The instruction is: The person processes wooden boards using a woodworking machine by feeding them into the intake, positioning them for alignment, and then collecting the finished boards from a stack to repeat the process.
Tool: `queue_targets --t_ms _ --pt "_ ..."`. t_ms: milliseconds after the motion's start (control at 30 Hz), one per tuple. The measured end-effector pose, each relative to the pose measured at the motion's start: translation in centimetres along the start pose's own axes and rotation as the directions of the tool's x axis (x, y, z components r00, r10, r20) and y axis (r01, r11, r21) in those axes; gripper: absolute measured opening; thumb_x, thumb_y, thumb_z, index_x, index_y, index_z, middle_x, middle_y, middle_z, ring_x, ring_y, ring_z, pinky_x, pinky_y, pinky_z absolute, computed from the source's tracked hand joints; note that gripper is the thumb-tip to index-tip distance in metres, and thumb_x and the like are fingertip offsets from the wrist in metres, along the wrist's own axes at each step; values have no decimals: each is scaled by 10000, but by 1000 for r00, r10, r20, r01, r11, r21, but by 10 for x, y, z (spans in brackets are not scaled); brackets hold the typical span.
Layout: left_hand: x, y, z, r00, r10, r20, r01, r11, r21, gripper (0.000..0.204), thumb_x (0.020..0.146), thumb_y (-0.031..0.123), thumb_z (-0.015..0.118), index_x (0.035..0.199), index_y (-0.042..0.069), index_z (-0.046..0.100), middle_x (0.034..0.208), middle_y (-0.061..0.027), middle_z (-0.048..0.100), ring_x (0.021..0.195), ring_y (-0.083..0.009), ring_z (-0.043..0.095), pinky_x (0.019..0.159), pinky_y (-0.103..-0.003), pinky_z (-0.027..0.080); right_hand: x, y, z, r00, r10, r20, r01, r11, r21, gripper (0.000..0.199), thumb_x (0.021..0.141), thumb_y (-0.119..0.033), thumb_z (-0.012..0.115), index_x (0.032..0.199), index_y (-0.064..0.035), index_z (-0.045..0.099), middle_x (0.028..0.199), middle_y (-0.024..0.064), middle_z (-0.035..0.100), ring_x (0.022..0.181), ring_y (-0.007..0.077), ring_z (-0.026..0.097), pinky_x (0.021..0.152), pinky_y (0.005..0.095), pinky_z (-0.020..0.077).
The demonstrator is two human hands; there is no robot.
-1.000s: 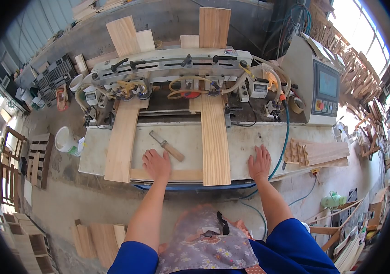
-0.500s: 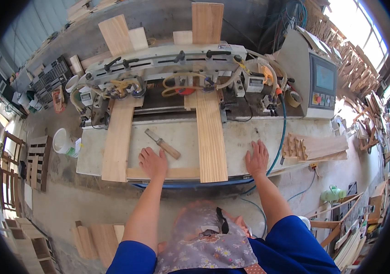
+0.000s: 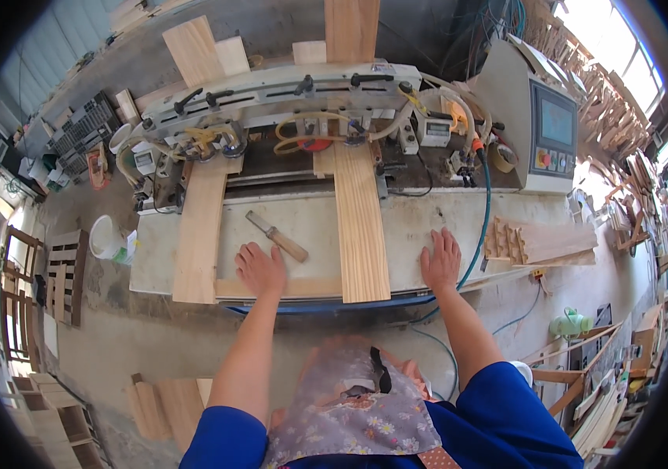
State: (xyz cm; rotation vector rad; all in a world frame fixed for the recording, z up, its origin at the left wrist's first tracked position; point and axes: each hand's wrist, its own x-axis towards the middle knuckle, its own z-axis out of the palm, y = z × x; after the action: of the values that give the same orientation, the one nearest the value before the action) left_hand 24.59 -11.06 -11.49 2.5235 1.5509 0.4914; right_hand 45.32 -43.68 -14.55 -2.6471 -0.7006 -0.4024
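My left hand (image 3: 260, 270) rests with fingers spread on the pale machine table, over the thin wooden strip (image 3: 310, 288) along its front edge. Just beyond its fingertips lies a wooden-handled chisel (image 3: 277, 237), its blade toward the far left. My right hand (image 3: 441, 261) lies flat near the table's front edge, fingers stretched out, holding nothing. Between the hands a long wooden board (image 3: 361, 234) runs from the front edge back under a clamp. Left of my left hand a second board (image 3: 199, 234) reaches under another clamp in the same way.
The woodworking machine (image 3: 271, 86) spans the back, with hoses and upright boards behind. A control panel (image 3: 554, 133) stands at right. A blue hose (image 3: 484, 227) crosses the table beside my right hand. Notched boards (image 3: 541, 241) lie at the right end. A white bucket (image 3: 105, 237) stands left.
The view has tilted slightly, so the table and machine sit a little higher. Both hands stay on the table in about the same places; the boards and chisel have not visibly moved.
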Motion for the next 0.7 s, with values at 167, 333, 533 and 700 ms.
queue_targets --t_ms 167,333,533,700 --pt "0 -3 5 1000 -15 19 14 1000 15 414 883 399 613 1087 45 543 1215 -118 538 1193 -320 457 951 -459 398 1 0 1 999 25 30 -25 1000 -9 505 867 -263 606 1334 -98 509 1444 182 446 1344 372 381 1114 470 299" --pt "1 -1 2 1000 -19 13 19 1000 5 417 880 402 614 1083 45 542 1210 -120 542 1191 -321 456 954 -461 397 2 0 1 999 27 27 -27 999 -20 500 869 -264 602 1331 -96 508 1452 182 437 1344 372 382 1116 471 295" --pt "2 1 0 999 -33 32 34 999 -12 428 874 381 626 1108 33 540 1211 -116 529 1203 -313 442 954 -454 386 3 -1 1 999 22 36 -21 999 -25 509 866 -261 605 1337 -98 500 1460 179 424 1353 369 369 1121 469 290" --pt "2 0 0 1000 -21 6 22 1000 -5 426 872 396 623 1087 35 550 1210 -123 541 1198 -322 453 957 -463 395 3 -3 0 998 48 47 -47 999 -11 508 861 -261 608 1331 -100 499 1455 184 426 1355 365 365 1126 466 283"
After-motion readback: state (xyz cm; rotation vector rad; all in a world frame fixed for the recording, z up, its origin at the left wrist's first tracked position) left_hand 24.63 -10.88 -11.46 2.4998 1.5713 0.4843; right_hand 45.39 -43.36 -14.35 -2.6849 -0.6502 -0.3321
